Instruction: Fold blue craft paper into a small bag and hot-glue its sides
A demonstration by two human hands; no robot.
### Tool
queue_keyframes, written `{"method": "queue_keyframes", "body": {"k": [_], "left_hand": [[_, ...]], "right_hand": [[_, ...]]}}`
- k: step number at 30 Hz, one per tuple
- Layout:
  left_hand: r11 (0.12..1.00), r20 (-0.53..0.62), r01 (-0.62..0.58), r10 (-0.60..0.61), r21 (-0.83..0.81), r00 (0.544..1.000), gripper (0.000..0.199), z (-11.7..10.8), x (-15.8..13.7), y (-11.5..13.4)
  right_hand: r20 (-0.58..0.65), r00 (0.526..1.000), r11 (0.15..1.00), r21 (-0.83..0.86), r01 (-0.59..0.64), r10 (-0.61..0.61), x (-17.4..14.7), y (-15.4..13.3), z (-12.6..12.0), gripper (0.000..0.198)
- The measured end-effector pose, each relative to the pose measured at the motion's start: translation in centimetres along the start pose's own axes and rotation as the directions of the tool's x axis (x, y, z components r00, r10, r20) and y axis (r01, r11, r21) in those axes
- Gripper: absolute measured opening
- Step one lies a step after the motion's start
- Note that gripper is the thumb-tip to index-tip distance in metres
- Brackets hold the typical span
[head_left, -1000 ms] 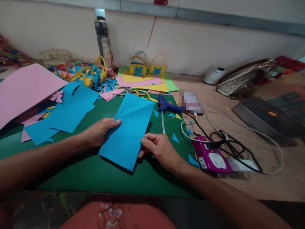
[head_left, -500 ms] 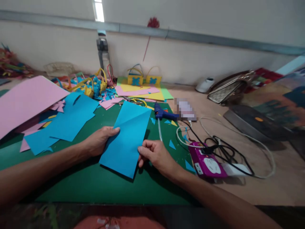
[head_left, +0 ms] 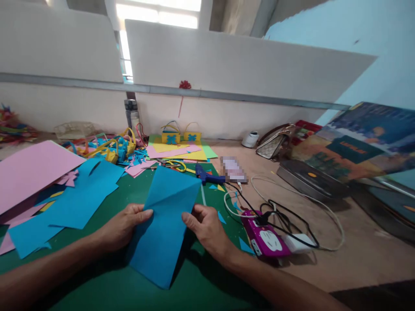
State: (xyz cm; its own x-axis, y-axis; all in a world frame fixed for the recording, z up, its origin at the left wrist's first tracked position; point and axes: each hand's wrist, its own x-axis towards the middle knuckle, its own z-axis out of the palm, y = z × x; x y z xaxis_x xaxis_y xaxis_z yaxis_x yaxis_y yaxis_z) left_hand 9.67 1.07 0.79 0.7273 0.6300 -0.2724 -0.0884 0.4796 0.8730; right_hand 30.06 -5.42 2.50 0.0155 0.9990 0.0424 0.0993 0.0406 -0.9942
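Between my hands a blue sheet of paper (head_left: 165, 229) is held up over the green cutting mat (head_left: 106, 280), tilted, with a faint crease across its upper part. My left hand (head_left: 129, 222) grips its left edge, thumb on the front face and fingers behind. On the opposite edge my right hand (head_left: 205, 226) pinches the sheet, thumb in front. Beyond the sheet lie yellow-handled scissors (head_left: 178, 164) and a blue glue gun (head_left: 207, 175). More blue paper (head_left: 87, 194) rests at the left, partly over pink pieces.
A pink sheet (head_left: 35, 172) lies far left. Two small yellow paper bags (head_left: 170, 137) stand at the back near a bottle (head_left: 132, 114). To the right are a purple power strip (head_left: 267, 237) with tangled cables, a phone (head_left: 233, 169), a dark case (head_left: 313, 179) and a handbag (head_left: 274, 142).
The camera view has tilted up and shifted right. My right hand has moved up along the sheet's right edge and now grips it with the thumb on the front.
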Motion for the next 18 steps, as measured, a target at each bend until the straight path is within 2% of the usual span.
{"method": "queue_keyframes", "body": {"k": [5, 12, 18], "left_hand": [[0.991, 0.001, 0.077, -0.077, 0.106, 0.997, 0.033, 0.5, -0.6, -0.7], [0.984, -0.045, 0.116, -0.11, 0.137, 0.993, 0.032, 1.0, -0.6, -0.9], [0.986, -0.087, 0.151, -0.145, 0.073, 0.986, 0.034, 0.9, -0.7, -1.4]], "right_hand": [[-0.148, 0.985, 0.995, 0.032, 0.091, -0.085, -0.1, -1.6, -0.8, 0.037], [-0.138, 0.989, 0.991, 0.11, 0.072, -0.056, -0.7, -1.8, -0.9, 0.034], [-0.163, 0.986, 0.994, 0.108, 0.034, -0.016, -0.9, -1.5, -1.2, 0.037]]}}
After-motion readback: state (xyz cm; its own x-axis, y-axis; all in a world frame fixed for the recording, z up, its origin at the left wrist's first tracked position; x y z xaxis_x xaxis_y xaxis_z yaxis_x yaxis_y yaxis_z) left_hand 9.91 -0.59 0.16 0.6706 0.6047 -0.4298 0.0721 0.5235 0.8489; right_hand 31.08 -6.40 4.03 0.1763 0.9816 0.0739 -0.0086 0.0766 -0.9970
